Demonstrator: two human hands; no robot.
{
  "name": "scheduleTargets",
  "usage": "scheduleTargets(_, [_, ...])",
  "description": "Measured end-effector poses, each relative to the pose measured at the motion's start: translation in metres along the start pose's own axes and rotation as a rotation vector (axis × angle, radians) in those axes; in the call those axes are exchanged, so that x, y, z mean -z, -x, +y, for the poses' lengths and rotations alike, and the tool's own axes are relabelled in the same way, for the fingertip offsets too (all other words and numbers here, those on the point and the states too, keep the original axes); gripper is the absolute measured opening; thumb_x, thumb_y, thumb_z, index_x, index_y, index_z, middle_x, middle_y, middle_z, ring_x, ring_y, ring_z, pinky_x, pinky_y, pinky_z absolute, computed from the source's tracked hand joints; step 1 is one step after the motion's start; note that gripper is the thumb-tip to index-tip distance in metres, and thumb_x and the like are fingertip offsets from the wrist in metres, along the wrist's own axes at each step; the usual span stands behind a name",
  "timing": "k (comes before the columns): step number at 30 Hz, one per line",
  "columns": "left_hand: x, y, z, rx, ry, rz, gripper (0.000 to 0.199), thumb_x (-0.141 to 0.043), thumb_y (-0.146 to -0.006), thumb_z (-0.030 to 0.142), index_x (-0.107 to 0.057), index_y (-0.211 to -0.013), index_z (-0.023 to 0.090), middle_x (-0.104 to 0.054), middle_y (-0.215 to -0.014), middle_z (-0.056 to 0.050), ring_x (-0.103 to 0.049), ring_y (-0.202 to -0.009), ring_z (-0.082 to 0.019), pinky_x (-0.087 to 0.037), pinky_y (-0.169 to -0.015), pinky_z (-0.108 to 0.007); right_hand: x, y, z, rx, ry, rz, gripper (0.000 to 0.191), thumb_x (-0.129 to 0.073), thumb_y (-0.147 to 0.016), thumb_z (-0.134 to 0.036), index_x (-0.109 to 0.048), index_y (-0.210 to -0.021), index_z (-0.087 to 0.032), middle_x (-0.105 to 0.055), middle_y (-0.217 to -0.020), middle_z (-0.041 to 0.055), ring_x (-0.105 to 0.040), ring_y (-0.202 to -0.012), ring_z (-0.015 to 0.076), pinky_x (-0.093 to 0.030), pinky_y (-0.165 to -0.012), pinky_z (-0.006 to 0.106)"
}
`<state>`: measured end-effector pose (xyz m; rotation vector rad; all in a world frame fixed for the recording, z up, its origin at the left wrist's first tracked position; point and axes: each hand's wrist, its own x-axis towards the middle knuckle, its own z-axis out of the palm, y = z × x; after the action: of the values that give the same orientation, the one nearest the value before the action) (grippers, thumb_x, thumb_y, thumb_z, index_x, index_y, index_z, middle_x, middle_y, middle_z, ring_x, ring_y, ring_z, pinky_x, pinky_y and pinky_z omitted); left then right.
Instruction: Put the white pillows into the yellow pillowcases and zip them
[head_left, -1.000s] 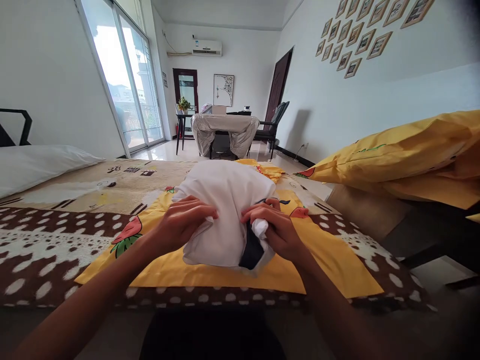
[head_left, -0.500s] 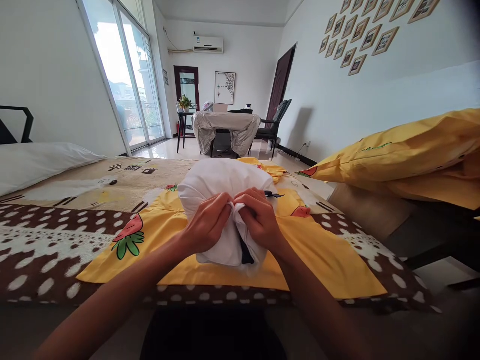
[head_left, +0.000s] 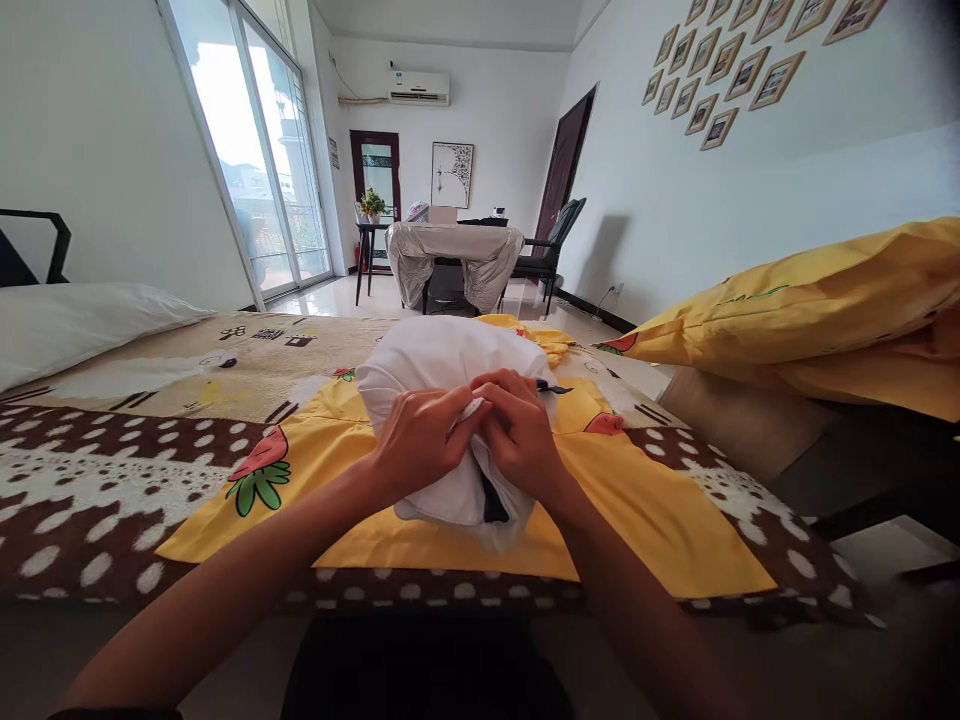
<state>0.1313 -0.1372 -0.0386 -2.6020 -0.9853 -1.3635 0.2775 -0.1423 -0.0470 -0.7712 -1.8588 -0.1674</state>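
Note:
A puffy white cloth bundle (head_left: 450, 350) lies in front of me on a yellow cloth (head_left: 645, 520) printed with red and green fruit. My left hand (head_left: 427, 440) is closed, pinching the white cloth at the middle of the bundle. Against it, my right hand (head_left: 517, 430) is also closed on the cloth, the fingertips of both hands touching. Below the hands the fabric parts in a fold, where a dark patch (head_left: 493, 502) shows. A dark strap end (head_left: 555, 387) sticks out past my right hand. What lies inside the bundle is hidden.
Under the yellow cloth spreads a brown and beige patterned blanket (head_left: 97, 470). A white pillow (head_left: 90, 325) is at the left, and yellow fabric (head_left: 810, 300) is heaped at the right. Farther off stand a covered table (head_left: 454, 240) and a black chair (head_left: 551, 245).
My hands have come closer together, and the right fingers now overlap the left fingertips at the pinched cloth. The bundle stays in about the same place.

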Motion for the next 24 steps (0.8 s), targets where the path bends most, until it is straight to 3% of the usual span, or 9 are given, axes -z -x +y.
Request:
scheduleTargets(3, [0.0,-0.004,-0.002,0.072,0.015,-0.048,0.032,-0.042,-0.092,0.034,-0.044,-0.064,0.018,-0.043,-0.053,0.004,-0.035,-0.051,-0.01,-0.024,-0.056,-0.026,0.001,0.007,-0.013,0.0,0.144,0.228,0.016,-0.047,-0.085,-0.011,-0.06,-0.092,-0.017,-0.059,-0.111,0.0092,-0.055,-0.099,0.02,-0.037,-0.089,0.039])
scheduleTargets(5, [0.001,-0.01,-0.002,0.163,0.036,-0.045,0.037,-0.042,-0.091,0.037,-0.038,-0.06,0.018,-0.038,-0.05,0.004,-0.031,-0.05,-0.01,-0.021,-0.055,-0.027,0.003,0.018,-0.03,0.096,0.203,0.356,0.021,-0.049,-0.083,-0.008,-0.059,-0.099,-0.015,-0.056,-0.117,0.0128,-0.054,-0.104,0.0217,-0.04,-0.089,0.04])
scheduleTargets(6, [0.003,-0.014,-0.003,0.202,0.05,-0.032,0.039,-0.042,-0.09,0.038,-0.035,-0.058,0.018,-0.035,-0.049,0.004,-0.028,-0.05,-0.01,-0.02,-0.055,-0.028,0.004,0.026,-0.038,0.165,0.217,0.332,0.022,-0.05,-0.082,-0.006,-0.059,-0.099,-0.015,-0.058,-0.112,0.0122,-0.055,-0.1,0.0209,-0.041,-0.086,0.038])
scheduleTargets(9, [0.009,-0.025,-0.004,0.277,0.087,0.056,0.041,-0.043,-0.088,0.038,-0.03,-0.055,0.017,-0.029,-0.05,0.005,-0.025,-0.053,-0.01,-0.02,-0.056,-0.028,0.0,0.055,-0.059,0.29,0.363,0.098,0.02,-0.053,-0.079,-0.008,-0.062,-0.096,-0.012,-0.067,-0.093,0.0084,-0.056,-0.085,0.0194,-0.041,-0.076,0.035])
scheduleTargets(13, [0.016,-0.035,-0.008,0.328,0.113,0.181,0.04,-0.043,-0.085,0.037,-0.029,-0.054,0.017,-0.022,-0.052,0.004,-0.023,-0.055,-0.01,-0.02,-0.057,-0.028,-0.015,0.082,-0.067,0.205,0.681,0.026,0.034,-0.053,-0.081,-0.014,-0.062,-0.114,-0.007,-0.065,-0.116,0.013,-0.055,-0.095,0.0238,-0.036,-0.08,0.039])
scheduleTargets(17, [0.018,-0.039,-0.011,0.37,0.19,0.236,0.039,-0.044,-0.083,0.04,-0.031,-0.054,0.018,-0.021,-0.056,0.004,-0.023,-0.056,-0.01,-0.019,-0.055,-0.028,-0.026,0.082,-0.06,0.094,0.767,0.01,0.041,-0.05,-0.085,-0.018,-0.057,-0.123,-0.005,-0.059,-0.126,0.0152,-0.053,-0.091,0.0234,-0.034,-0.076,0.038])
scheduleTargets(21, [0.017,-0.042,-0.008,0.367,0.258,0.263,0.04,-0.047,-0.082,0.039,-0.028,-0.053,0.018,-0.02,-0.056,0.003,-0.021,-0.056,-0.01,-0.017,-0.054,-0.028,-0.037,0.078,-0.049,0.042,0.763,-0.037,0.04,-0.047,-0.086,-0.018,-0.055,-0.122,-0.003,-0.065,-0.102,0.016,-0.048,-0.079,0.0233,-0.033,-0.07,0.039])
scheduleTargets(24, [0.015,-0.047,-0.004,0.349,0.287,0.334,0.042,-0.049,-0.081,0.037,-0.023,-0.053,0.019,-0.017,-0.056,0.003,-0.019,-0.055,-0.009,-0.016,-0.053,-0.029,-0.045,0.081,-0.044,0.048,0.77,-0.075,0.034,-0.044,-0.087,-0.017,-0.057,-0.116,-0.004,-0.059,-0.075,0.0104,-0.045,-0.072,0.0223,-0.033,-0.066,0.037])
